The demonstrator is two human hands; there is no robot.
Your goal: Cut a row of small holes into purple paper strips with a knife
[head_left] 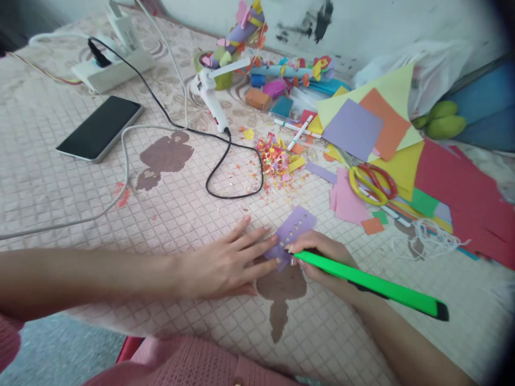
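A small purple sheet of paper (300, 221) with a row of small holes lies on the patterned tablecloth in front of me. My left hand (229, 262) is spread flat, with its fingertips resting on the sheet's left edge. In my right hand (328, 252) is a green utility knife (370, 280), gripped near its front end. Its tip is down at the lower part of the purple paper, close to the holes. The knife's black-capped rear end slants towards the lower right.
Paper scraps (277, 158) lie beyond the sheet, near a white glue gun (210, 102) with a looping black cord. Scissors (372, 184), coloured papers (354, 128) and white string (430, 238) are at right. A phone (100, 128) and power strip (94, 75) are at left.
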